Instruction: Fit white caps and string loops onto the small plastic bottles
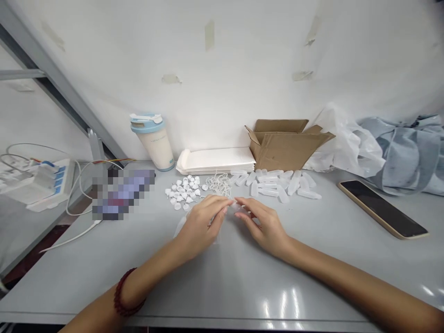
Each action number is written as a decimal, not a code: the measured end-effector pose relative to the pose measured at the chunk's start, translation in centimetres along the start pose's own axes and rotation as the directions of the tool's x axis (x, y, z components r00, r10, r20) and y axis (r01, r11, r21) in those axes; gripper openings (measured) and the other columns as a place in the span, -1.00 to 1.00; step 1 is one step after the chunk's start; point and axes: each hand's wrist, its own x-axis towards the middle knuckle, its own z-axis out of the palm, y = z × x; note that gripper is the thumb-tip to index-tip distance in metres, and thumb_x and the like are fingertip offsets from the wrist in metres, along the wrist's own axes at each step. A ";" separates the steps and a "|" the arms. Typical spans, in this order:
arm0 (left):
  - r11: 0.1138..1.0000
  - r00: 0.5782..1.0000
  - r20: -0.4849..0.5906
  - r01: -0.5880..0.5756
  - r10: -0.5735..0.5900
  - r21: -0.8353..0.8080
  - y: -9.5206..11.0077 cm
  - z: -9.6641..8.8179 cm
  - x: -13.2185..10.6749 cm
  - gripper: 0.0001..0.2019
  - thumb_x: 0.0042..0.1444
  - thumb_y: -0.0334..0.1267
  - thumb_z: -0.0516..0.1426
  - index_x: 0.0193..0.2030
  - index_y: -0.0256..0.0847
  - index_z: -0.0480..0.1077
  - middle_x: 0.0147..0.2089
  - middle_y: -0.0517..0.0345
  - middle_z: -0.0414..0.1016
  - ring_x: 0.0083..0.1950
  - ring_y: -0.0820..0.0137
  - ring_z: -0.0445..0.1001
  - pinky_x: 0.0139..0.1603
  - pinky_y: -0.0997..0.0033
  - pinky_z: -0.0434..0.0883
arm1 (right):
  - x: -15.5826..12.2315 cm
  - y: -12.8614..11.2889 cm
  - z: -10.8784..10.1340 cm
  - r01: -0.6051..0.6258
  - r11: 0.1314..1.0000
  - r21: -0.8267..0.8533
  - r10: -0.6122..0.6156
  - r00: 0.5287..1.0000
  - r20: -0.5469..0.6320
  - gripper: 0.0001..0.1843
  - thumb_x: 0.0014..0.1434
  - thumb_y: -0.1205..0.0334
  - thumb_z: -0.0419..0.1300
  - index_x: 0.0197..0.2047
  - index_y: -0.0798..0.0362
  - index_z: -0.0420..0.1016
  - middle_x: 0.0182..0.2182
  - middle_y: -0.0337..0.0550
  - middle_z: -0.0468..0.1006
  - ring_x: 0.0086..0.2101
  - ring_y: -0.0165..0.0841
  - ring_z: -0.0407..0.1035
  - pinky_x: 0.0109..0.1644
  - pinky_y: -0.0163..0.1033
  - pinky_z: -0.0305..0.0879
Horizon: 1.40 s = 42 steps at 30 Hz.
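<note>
My left hand point(204, 222) is closed in a pinch over the middle of the table, its fingertips on something small that I cannot make out. Facing it, my right hand point(265, 224) has its thumb and fingers curled round a translucent plastic tube point(239, 208), which they partly hide. The two hands' fingertips nearly meet at the tube's end. Just beyond them lies a tangle of thin white cords point(218, 184). To its left are several small white caps point(183, 187), and to its right several translucent tubes point(272, 191). Clear plastic point(179, 225) shows beneath my left hand.
Along the wall stand a cup with a blue lid point(152, 141), a stack of white packets point(218, 159), an open cardboard box point(286, 150) and a white plastic bag point(347, 143). A phone point(383, 208) lies right; a power strip point(52, 182) and cables are left.
</note>
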 end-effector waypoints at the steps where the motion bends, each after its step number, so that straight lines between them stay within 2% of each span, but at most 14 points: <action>1: 1.000 0.999 0.022 -0.026 0.026 0.007 -0.1 0.0 0.0 -0.71 0.25 -0.45 -0.03 0.01 -0.24 0.43 -0.07 0.00 0.53 -0.04 0.33 0.46 -0.03 0.26 0.44 | 0.0 0.1 0.0 -0.003 1.000 -0.004 0.003 1.000 -0.006 -0.61 0.28 0.30 0.05 0.18 0.00 0.29 -0.25 -0.08 0.51 -0.31 -0.34 0.43 -0.24 -0.21 0.46; 4: 0.996 0.991 0.097 -0.089 0.088 0.003 -0.4 -0.1 -0.1 -0.65 0.23 -0.47 -0.03 0.13 -0.26 0.35 0.05 -0.04 0.48 0.11 0.29 0.38 0.11 0.16 0.38 | 0.0 0.3 -0.3 0.011 1.000 -0.008 -0.011 1.000 -0.018 -0.62 0.30 0.28 0.03 0.18 -0.01 0.30 -0.28 -0.09 0.49 -0.30 -0.34 0.42 -0.24 -0.20 0.46; 7: 0.998 0.985 0.163 -0.061 0.060 0.003 -0.7 -0.8 0.1 -0.62 0.21 -0.45 0.00 0.16 -0.21 0.32 0.11 0.00 0.45 0.21 0.27 0.29 0.19 0.12 0.32 | 0.2 0.4 -0.6 -0.015 1.000 0.001 0.015 1.000 -0.016 -0.66 0.31 0.24 0.01 0.13 -0.01 0.35 -0.29 -0.08 0.49 -0.32 -0.34 0.43 -0.28 -0.20 0.46; 12: 0.979 0.964 0.240 0.065 -0.111 0.192 -1.4 -2.0 0.9 -0.81 0.14 -0.36 0.11 -0.10 -0.18 0.44 -0.15 0.06 0.51 0.01 0.23 0.38 -0.07 0.23 0.42 | 0.3 0.9 -0.9 -0.098 0.995 0.023 0.099 0.994 -0.040 -0.67 0.31 0.19 -0.01 0.10 0.05 0.33 -0.28 -0.05 0.49 -0.35 -0.34 0.44 -0.32 -0.18 0.49; 17: 0.877 0.915 0.380 -0.069 -0.134 0.475 -1.2 -1.3 2.1 -0.96 0.04 -0.37 0.15 -0.36 -0.24 0.45 -0.35 0.03 0.41 -0.16 0.17 0.34 -0.18 0.21 0.34 | 0.2 1.3 -0.7 -0.131 0.991 0.028 0.132 0.991 -0.036 -0.69 0.30 0.15 0.01 0.06 0.04 0.35 -0.25 -0.03 0.51 -0.34 -0.32 0.45 -0.31 -0.17 0.49; 21: 0.877 0.884 0.456 -0.133 -0.106 0.461 -1.1 -0.5 3.2 -0.89 0.01 -0.44 0.10 -0.47 -0.23 0.41 -0.44 0.06 0.41 -0.24 0.21 0.34 -0.26 0.28 0.31 | 0.0 1.3 -0.5 -0.114 0.993 0.005 0.114 0.993 -0.029 -0.72 0.30 0.19 0.01 0.04 0.03 0.34 -0.24 -0.03 0.52 -0.32 -0.31 0.45 -0.26 -0.16 0.49; 24: 0.928 0.913 0.395 -0.055 -0.102 0.367 -1.8 -1.0 3.6 -0.86 0.07 -0.44 0.08 -0.45 -0.22 0.41 -0.43 0.11 0.45 -0.25 0.27 0.36 -0.25 0.32 0.33 | -0.1 1.5 -0.3 -0.116 0.993 0.012 0.116 0.993 -0.018 -0.73 0.29 0.21 0.01 0.04 0.04 0.32 -0.21 -0.01 0.52 -0.29 -0.30 0.46 -0.23 -0.14 0.49; 27: 0.931 0.977 0.187 0.026 -0.101 0.364 -3.1 -2.2 3.5 -0.85 0.14 -0.38 0.06 -0.36 -0.22 0.45 -0.39 0.12 0.49 -0.23 0.27 0.37 -0.22 0.29 0.35 | -0.1 1.5 -0.3 -0.188 0.981 0.050 0.188 0.982 0.003 -0.74 0.28 0.18 0.02 0.01 0.05 0.32 -0.17 0.00 0.52 -0.28 -0.29 0.48 -0.23 -0.12 0.49; 29: 0.909 0.995 0.078 0.032 -0.070 0.415 -3.6 -3.0 3.3 -0.85 0.16 -0.35 0.06 -0.28 -0.23 0.47 -0.34 0.08 0.51 -0.18 0.23 0.37 -0.20 0.24 0.36 | 0.0 1.3 -0.4 -0.252 0.962 0.109 0.250 0.968 0.030 -0.74 0.27 0.14 0.03 -0.02 0.05 0.33 -0.17 -0.01 0.52 -0.30 -0.29 0.49 -0.24 -0.11 0.49; 32: 0.889 1.000 -0.022 0.021 -0.012 0.458 -3.1 -3.4 2.9 -0.84 0.17 -0.36 0.04 -0.20 -0.26 0.45 -0.29 0.03 0.53 -0.15 0.21 0.37 -0.19 0.21 0.37 | 0.6 0.5 -0.7 -0.366 0.861 0.353 0.347 0.930 0.118 -0.71 0.23 0.06 0.09 -0.07 0.06 0.31 -0.22 -0.04 0.52 -0.25 -0.29 0.49 -0.25 -0.13 0.50; 34: 0.899 0.994 -0.092 -0.016 0.063 0.437 -2.1 -3.1 2.6 -0.84 0.19 -0.39 0.02 -0.23 -0.26 0.43 -0.32 0.05 0.51 -0.20 0.26 0.37 -0.22 0.25 0.36 | 1.1 -0.1 -0.9 -0.452 0.704 0.548 0.409 0.889 0.208 -0.68 0.18 0.02 0.16 -0.11 0.05 0.31 -0.23 -0.06 0.52 -0.20 -0.27 0.49 -0.25 -0.14 0.50; 36: 0.914 0.977 -0.123 -0.116 0.177 0.389 -0.8 -2.5 2.1 -0.84 0.19 -0.42 0.00 -0.30 -0.26 0.40 -0.39 0.08 0.46 -0.28 0.32 0.34 -0.26 0.31 0.35 | 1.5 -0.6 -1.1 -0.525 0.527 0.669 0.454 0.839 0.300 -0.66 0.12 0.01 0.23 -0.15 0.05 0.33 -0.23 -0.08 0.52 -0.16 -0.26 0.48 -0.22 -0.13 0.49; 39: 0.894 0.950 -0.083 -0.251 0.301 0.372 0.9 -1.5 1.3 -0.87 0.16 -0.46 0.02 -0.29 -0.25 0.37 -0.38 0.07 0.43 -0.28 0.32 0.33 -0.25 0.30 0.35 | 1.8 -0.8 -1.2 -0.587 0.342 0.734 0.469 0.783 0.408 -0.64 0.05 0.05 0.30 -0.17 0.06 0.35 -0.22 -0.09 0.55 -0.18 -0.27 0.49 -0.13 -0.10 0.45; 42: 0.873 0.957 -0.022 -0.256 0.291 0.416 1.8 -0.6 0.8 -0.80 0.15 -0.39 0.08 -0.07 -0.31 0.35 -0.15 -0.08 0.44 -0.09 0.19 0.35 -0.09 0.17 0.38 | 1.7 -0.8 -1.2 -0.582 0.288 0.761 0.425 0.789 0.443 -0.66 0.05 0.08 0.31 -0.17 0.07 0.36 -0.25 -0.08 0.58 -0.21 -0.30 0.50 -0.04 -0.12 0.38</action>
